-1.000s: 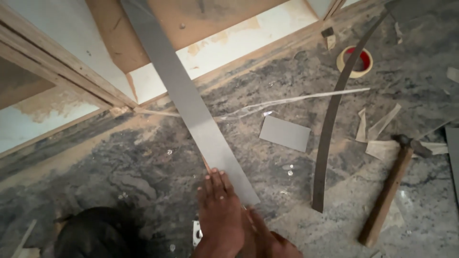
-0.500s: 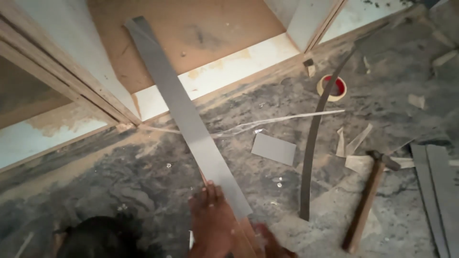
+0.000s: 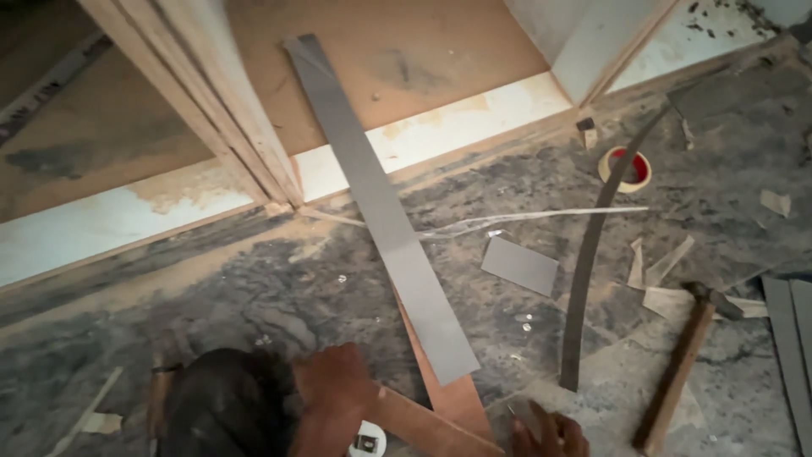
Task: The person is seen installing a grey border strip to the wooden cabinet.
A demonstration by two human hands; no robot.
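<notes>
We see the grey-veined stone floor (image 3: 211, 288) filling most of the view, dusty and strewn with offcuts. Along its far edge runs the brown board panel (image 3: 423, 59) of a cabinet base with a pale front edge. Across both lies the long grey laminate strip (image 3: 381, 211), its far end up on the panel and its near end down on the floor, resting over a brown wooden strip (image 3: 440, 381) that shows from beneath it. A second brown wooden piece (image 3: 423, 427) runs from our left hand (image 3: 334, 393) toward the bottom edge. The left grip rests on top of this piece, fingers curled down; whether it truly clasps the wood, we cannot tell. Our right hand (image 3: 550, 436) sits low in the frame, just beside the brown strip, fingers spread and holding nothing we can see. To the right, a thin dark curved strip (image 3: 584, 271) arcs across the floor. Beyond it lies a hammer (image 3: 681, 364) with a wooden handle. Smaller still are a grey rectangular offcut (image 3: 519, 264) and a roll of tape (image 3: 626, 167) with a red centre.
</notes>
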